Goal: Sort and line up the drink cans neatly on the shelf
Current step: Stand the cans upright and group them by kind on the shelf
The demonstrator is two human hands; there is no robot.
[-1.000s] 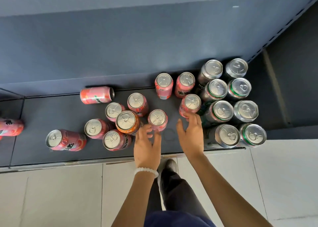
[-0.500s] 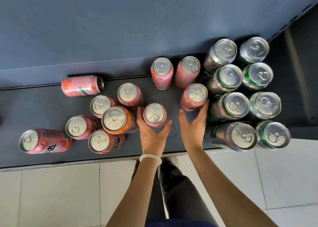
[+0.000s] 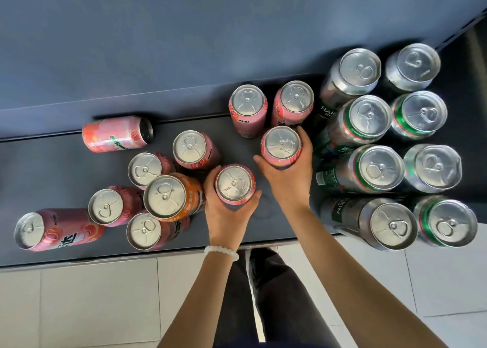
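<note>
Left hand (image 3: 226,216) grip wraps a pink can (image 3: 234,184), upright on the dark shelf (image 3: 52,163) near its front edge. Right hand (image 3: 287,176) grip holds another pink can (image 3: 281,144), upright just beside the green-and-silver cans (image 3: 369,118) block at right. Loose pink cluster plus one orange can (image 3: 168,197) at left; one pink can on its side (image 3: 116,134) at the back.

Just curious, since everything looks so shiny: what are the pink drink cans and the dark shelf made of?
The pink drink cans look like thin aluminium: bare, brushed silver lids with pull tabs, glossy printed sides. The dark shelf seems to be painted sheet metal, matte grey-blue, though the look leaves that open.
</note>
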